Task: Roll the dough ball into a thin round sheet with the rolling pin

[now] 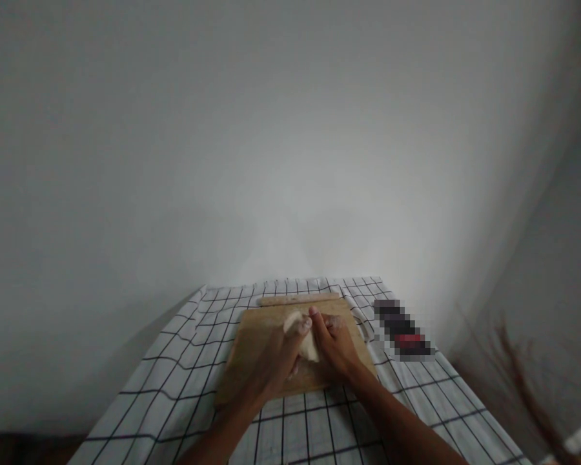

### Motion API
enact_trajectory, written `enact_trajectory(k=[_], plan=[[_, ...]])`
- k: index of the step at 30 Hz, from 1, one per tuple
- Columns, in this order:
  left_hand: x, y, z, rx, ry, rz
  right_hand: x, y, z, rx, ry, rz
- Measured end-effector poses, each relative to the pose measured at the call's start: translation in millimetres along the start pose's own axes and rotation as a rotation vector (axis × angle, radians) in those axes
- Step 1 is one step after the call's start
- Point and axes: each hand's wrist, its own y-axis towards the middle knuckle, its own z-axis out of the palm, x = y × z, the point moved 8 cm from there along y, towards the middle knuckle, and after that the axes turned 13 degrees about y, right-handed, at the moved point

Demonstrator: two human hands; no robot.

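**Dough (310,350) between two hands at the middle of a wooden board (252,339)**

Largest of all is the plain, pale grey wall (290,129), which rises beyond the board and fills most of the view. Its brightest patch lies just beyond and above the board, and its edges fall off into dimness. Well to the right of the board, a second, darker wall (566,258) meets it at a slanting corner.

A white cloth (174,361) with a grid of thin black lines spreads under the board and out on every side of it. It ripples to the left of the board, and its far edge runs close to the pale wall.

The board itself is a light brown rectangle, bare along its left side. Well to its right, past the edge of the cloth, stands a brown, twiggy thing (523,381), blurred. Just beyond the board's far edge, a pale wooden rod (300,299) lies crosswise. Near its right side, a dark item with a red patch (404,329) rests on the cloth, too pixelated to make out.

Over the board's middle, the left hand (283,352) and the right hand (337,349) close in on the dough from either side. Their fingers are curled around it, thumbs uppermost, with whitish smears on the skin; most fingertips are hidden. Smallest is the dough, a pale lump showing between the palms; whether it touches the board, I cannot tell.
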Motion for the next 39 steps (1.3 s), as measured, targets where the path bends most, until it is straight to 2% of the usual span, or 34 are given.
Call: enact_trajectory(k=[2, 6, 11, 15, 18, 21, 26, 29, 33, 35, 39], plan=[[-3.6, -1.4, 0.5, 0.028, 0.036, 0.036, -3.3, 0.7, -1.8, -0.008, 0.025, 0.038], [-14.6, -1.4, -12.7, -0.078, 0.015, 0.150, -9.4, -0.2, 9.0, 0.099, 0.182, 0.154], [-5.1, 6.1, -36.4, -0.219, -0.067, 0.055, -17.8, -10.3, 33.7, 0.305, 0.192, 0.242], [4.4, 10.6, -40.1, -0.191, -0.018, -0.015, -14.0, -10.0, 33.2, 0.250, 0.247, 0.184], [12.7, 13.5, -27.6, -0.098, -0.011, -0.031, -7.1, -5.9, 25.0, 0.174, 0.226, 0.096], [21.2, 16.9, -12.5, -0.014, -0.034, -0.041, -6.6, -3.3, 18.2, 0.127, 0.157, 0.067], [20.5, 17.1, -17.6, -0.126, -0.101, 0.020, -11.6, -3.2, 18.0, 0.144, 0.123, 0.081], [10.1, 11.1, -22.9, -0.166, -0.058, 0.080, -14.5, -4.5, 19.5, 0.152, 0.200, 0.146], [-9.7, 4.7, -14.2, -0.056, -0.044, 0.213, -14.6, -9.0, 26.4, 0.247, 0.324, 0.259], [-9.8, 5.2, -11.9, -0.026, -0.046, 0.204, -12.0, -11.3, 29.5, 0.297, 0.341, 0.268], [2.8, 9.9, -24.2, -0.134, 0.019, 0.114, -8.2, -14.0, 34.1, 0.319, 0.325, 0.211]])
